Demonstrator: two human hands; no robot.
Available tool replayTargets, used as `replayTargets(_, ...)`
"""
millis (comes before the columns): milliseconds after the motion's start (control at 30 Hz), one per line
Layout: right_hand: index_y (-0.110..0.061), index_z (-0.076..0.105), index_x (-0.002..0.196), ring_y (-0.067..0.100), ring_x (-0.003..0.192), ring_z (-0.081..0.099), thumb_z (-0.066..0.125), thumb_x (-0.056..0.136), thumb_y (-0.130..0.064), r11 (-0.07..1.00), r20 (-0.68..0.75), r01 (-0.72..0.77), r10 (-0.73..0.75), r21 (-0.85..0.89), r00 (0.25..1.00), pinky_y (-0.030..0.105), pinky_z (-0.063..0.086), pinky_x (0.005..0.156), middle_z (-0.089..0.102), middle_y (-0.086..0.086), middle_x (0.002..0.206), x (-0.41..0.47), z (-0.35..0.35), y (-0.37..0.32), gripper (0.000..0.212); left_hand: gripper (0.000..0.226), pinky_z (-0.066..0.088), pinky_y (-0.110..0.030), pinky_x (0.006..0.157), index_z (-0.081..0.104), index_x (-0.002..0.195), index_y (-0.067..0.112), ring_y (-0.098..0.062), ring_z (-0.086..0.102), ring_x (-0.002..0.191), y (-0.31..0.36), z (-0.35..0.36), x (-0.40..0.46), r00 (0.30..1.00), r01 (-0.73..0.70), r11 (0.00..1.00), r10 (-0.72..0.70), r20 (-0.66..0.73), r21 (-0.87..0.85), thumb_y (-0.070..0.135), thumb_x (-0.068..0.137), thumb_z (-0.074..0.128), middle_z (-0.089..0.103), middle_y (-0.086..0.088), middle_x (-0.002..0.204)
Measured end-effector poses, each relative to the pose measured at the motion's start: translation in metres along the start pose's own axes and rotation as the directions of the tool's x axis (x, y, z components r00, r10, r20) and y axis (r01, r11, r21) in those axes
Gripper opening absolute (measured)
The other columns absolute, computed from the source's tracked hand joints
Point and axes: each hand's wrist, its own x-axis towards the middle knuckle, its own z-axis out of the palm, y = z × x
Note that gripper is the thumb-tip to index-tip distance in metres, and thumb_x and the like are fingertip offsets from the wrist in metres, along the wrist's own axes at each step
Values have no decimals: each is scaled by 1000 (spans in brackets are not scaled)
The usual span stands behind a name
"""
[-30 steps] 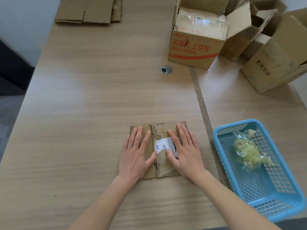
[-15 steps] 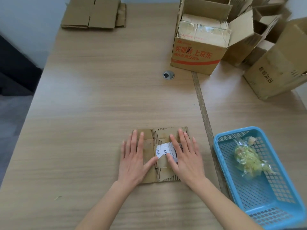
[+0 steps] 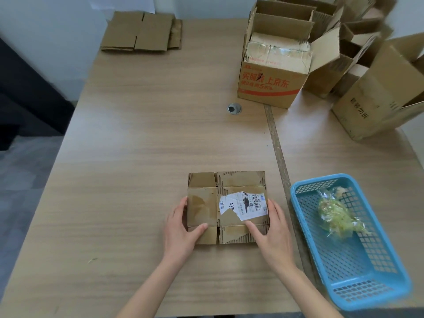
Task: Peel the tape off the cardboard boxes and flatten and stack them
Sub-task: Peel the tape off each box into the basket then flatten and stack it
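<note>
two hands: both sit at the near corners of one flattened box, and everything else on the table (image 3: 142, 134) lies apart from them.
far-left stack: a stack of flattened boxes (image 3: 141, 34) lies at the table's far left corner, well apart from the hands; judged to be where this piece goes.
left hand: the left hand (image 3: 183, 228) holds the left edge, thumb on top of the near flap, fingers curled around the side; it grips the cardboard.
flattened box: the flattened box (image 3: 227, 206) lies flat on the table near the front edge, between the two hands, a torn shipping label (image 3: 246, 204) on top. no tape shows on the upper face.
right hand: the right hand (image 3: 271, 228) grips the right edge, thumb over the near flap, fingers wrapped around the side.
upright boxes: the printed box (image 3: 270, 76) and other open boxes (image 3: 358, 65) stand at the far right, not yet flattened.
basket: the blue basket (image 3: 390, 288) just right of the right hand holds a wad of peeled tape (image 3: 337, 213).
risk: lifted by its sides only, the piece could spring open along its creases, or its flaps droop and catch on the table.
risk: a long carry to the far stack could land it askew, since the grip is only at the near end.
risk: the right elbow could nudge the basket close beside it.
</note>
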Motion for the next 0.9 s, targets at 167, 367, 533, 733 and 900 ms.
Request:
replayTargets(167,-17,35,155,14,135,47,77,87,-39,998,-1,19,-19,63,1000,40,42,112,51,-3,145,8,-23,-30,83,89,60,-31,77,41,139,61,-6,70,87,28,-16,1,999,36,967,-28,35,-253,15,78,88,71,14,100)
replayTargets(367,-18,34,156,9,130,48,76,87,-44,986,-54,151,-148,64,987,29,43,107,50,-7,143,29,-64,-110,85,89,55,-17,63,39,121,78,-5,71,76,90,-83,14,992,-89,964,62,-112,-251,20,76,88,71,18,90)
replayTargets(533,-14,32,157,10,123,51,76,87,-44,956,-119,285,-276,66,954,20,40,96,53,-4,135,43,-99,-209,88,79,58,-27,69,41,128,68,-6,70,75,158,-172,14,954,-211,946,143,-265,-248,27,79,87,71,9,93)
replayTargets(733,-13,31,157,11,126,49,74,88,-49,887,-143,453,-438,96,888,25,42,100,51,-6,135,40,-129,-334,90,74,58,-20,75,49,138,46,-1,68,89,214,-294,-1,873,-350,905,221,-434,-243,20,80,87,73,16,98)
replayTargets(900,-17,31,157,3,126,44,64,94,-53,800,-93,581,-573,148,814,19,35,101,48,-9,141,21,-142,-435,80,66,63,-39,81,51,133,50,-15,75,90,236,-398,-24,839,-417,830,195,-508,-371,14,85,82,77,2,93)
